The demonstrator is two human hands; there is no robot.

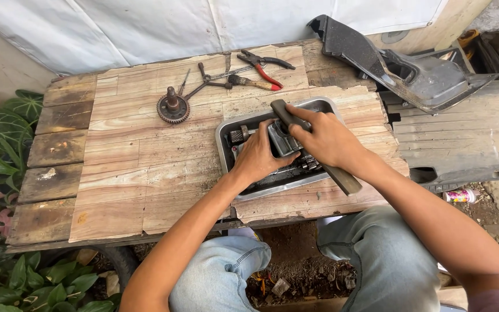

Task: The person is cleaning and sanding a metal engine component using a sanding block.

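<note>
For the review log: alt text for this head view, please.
Both hands work over a metal tray of greasy parts on a wooden table: left hand steadies a metal part, right hand grips a hammer. Gear and pliers lie behind.

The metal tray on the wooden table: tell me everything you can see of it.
The metal tray is a shallow rectangular pan of dull grey steel with rounded corners and a flat rim, lying slightly askew on the right part of the wooden plank table. Its inside looks dark and oily and holds greasy metal parts. The left hand and right hand reach over it, the right gripping a dark-handled tool.
</note>
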